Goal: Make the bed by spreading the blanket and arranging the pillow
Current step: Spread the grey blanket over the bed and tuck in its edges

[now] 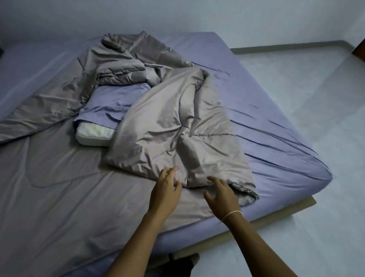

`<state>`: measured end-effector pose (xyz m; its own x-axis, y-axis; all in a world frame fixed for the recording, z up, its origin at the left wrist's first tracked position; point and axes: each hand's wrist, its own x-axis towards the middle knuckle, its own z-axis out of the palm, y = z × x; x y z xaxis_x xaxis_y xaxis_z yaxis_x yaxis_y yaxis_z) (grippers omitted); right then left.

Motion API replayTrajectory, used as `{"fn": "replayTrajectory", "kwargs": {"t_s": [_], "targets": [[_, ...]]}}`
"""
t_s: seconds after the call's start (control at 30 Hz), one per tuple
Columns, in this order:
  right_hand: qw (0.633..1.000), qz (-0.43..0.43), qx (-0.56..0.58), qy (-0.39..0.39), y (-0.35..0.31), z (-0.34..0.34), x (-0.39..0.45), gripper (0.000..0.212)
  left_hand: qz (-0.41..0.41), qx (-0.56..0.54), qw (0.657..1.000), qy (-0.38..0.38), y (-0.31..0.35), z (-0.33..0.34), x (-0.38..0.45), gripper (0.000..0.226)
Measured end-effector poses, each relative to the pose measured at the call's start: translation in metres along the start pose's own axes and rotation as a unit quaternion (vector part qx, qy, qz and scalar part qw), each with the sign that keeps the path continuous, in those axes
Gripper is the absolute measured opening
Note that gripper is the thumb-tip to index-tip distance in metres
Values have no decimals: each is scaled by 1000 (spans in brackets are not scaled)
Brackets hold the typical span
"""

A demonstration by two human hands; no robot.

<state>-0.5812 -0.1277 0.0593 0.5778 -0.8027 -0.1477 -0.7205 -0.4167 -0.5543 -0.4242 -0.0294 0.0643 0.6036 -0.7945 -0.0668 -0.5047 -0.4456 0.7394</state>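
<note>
Hands hover spread-fingered: my left hand (166, 191) and right hand (223, 193) reach the folded-back blanket (174, 124) edge, gripping nothing yet, with the pillow (104, 118) half-buried beneath.

left arm: stretched forward | left hand (165, 194): palm down, fingers loosely spread and slightly bent, nothing held | right arm: stretched forward, thin band worn at wrist | right hand (222, 194): palm down, fingers spread, nothing held
</note>
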Motion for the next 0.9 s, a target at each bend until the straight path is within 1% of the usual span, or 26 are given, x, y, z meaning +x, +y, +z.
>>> {"fn": "replayTrajectory", "kwargs": {"t_s": [0.17,0.3,0.37,0.47,0.57,0.67,0.7,0.73,0.8,0.87,0.9], "targets": [[997,12,-37,-63,52,-1,67,58,-85,7,995,55,-28,41,75,44],[989,42,-66,-125,87,-2,119,72,-124,60,989,47,-42,76,128,60],[985,38,-78,-148,96,1,147,80,-137,100,984,59,-47,83,156,68],[979,-6,-126,-159,104,13,198,86,-179,139,967,119,-71,87,202,75],[967,-77,-178,-166,103,37,254,87,-231,160,946,161,-120,90,240,87],[935,-147,-230,-227,108,78,297,97,-295,167,917,209,-170,95,262,101],[923,-160,-237,-256,118,97,305,100,-319,166,905,226,-185,98,266,107],[915,-160,-240,-280,133,116,310,99,-345,163,893,239,-199,102,269,113],[913,-149,-237,-298,171,145,312,87,-380,147,880,244,-225,115,274,126],[922,-160,-223,-273,203,160,308,71,-403,120,880,220,-237,133,280,130],[928,-179,-210,-251,216,165,306,63,-407,119,883,202,-240,146,283,127]]}}
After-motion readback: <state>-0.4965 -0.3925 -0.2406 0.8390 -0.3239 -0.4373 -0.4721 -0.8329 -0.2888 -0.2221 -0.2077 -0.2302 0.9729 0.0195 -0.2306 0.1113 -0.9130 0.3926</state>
